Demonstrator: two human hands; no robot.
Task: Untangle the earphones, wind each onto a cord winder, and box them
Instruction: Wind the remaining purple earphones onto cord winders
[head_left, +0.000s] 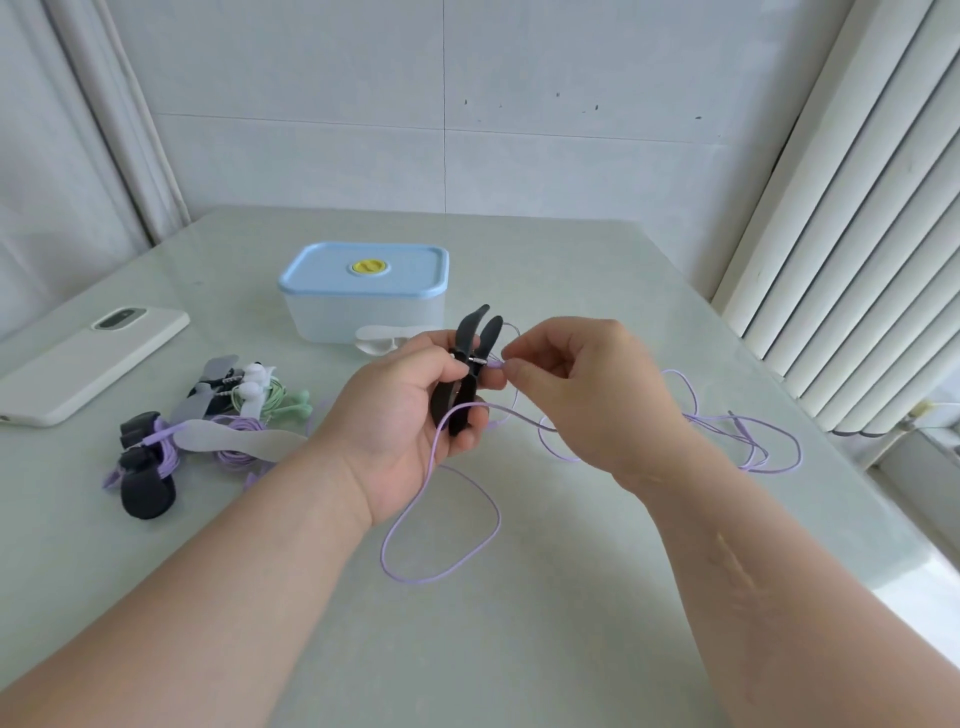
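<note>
Two bare forearms (208, 597) reach in from the bottom edge, cut off below the elbow. The left grip (410, 410) is curled round a black cord winder (467, 374), holding it upright above the surface (571, 649). The winder's two rounded tips stick out above the fingers, and part of its body is hidden by the thumb and fingers. The right grip (576, 384) pinches one end of the lilac earphone cord (441, 525) against the winder's middle. A small silvery part shows there, too small to name.

From that pinch the cord drops in a wide loop onto the surface between the wrists, then runs right behind the right wrist into a loose heap. Its far end is hard to make out.

Left of the left wrist lies a pile of wound earphones (208, 431): lilac cord on a black winder, more lilac under a grey one, and green and white ones behind. They overlap, so I cannot count them.

Farther back stands a box (363, 317) with a blue lid (363, 270) on it; through its cloudy wall I cannot tell what is inside. A white cord winder (382, 338) lies just in front of the box, partly hidden by the left grip. A white phone (88, 364) lies at far left, clipped by the frame edge.
</note>
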